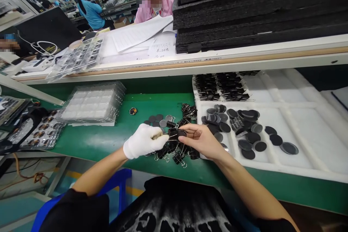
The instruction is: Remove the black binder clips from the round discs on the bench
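Observation:
My left hand (143, 140), in a white glove, and my bare right hand (201, 138) meet over the green bench, both pinching a small black binder clip (176, 133) that carries a dark round disc. Beneath them lies a heap of black binder clips (176, 152). Several grey round discs (159, 119) lie on the green surface just beyond the hands. To the right, a white foam tray (299, 123) holds many dark discs (244, 127) and, in a far compartment, rows of clipped pieces (221, 87).
A stack of clear plastic blister trays (92, 103) stands at the left, with a filled tray (38, 134) beside it. A raised shelf (190, 61) carries papers and black foam sheets (258, 7). Other people sit behind the shelf.

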Available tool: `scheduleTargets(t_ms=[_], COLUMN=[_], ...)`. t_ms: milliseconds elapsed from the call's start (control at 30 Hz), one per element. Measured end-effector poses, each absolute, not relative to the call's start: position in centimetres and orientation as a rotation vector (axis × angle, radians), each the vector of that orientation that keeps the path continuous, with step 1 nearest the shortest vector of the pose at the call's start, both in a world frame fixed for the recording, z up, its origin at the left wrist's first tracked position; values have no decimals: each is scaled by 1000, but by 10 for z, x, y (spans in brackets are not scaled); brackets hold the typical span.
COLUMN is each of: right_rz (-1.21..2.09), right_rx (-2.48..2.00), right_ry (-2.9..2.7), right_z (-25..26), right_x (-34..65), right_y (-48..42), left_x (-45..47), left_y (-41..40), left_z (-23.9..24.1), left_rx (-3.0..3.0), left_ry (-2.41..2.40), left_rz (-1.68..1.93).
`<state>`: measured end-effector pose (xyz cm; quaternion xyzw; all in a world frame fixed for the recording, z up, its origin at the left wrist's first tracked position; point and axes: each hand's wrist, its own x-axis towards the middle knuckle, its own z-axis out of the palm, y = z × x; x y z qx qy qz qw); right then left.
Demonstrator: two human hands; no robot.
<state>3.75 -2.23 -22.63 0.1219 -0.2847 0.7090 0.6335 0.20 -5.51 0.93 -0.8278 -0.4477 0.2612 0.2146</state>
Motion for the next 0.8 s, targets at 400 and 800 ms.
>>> scheduleTargets(t_ms=[400, 800], right_rz=[1840, 1789], right_rx=[517, 435], right_ry=[140, -103], right_z=[-234, -213], right_x=[33, 19], right_y=[-23, -30], left_x=[-38, -21], left_y=[7, -23], left_z=[5, -15], left_rx=[-1832, -2400], left_ry=[-965, -1182], left_rz=[1177, 222])
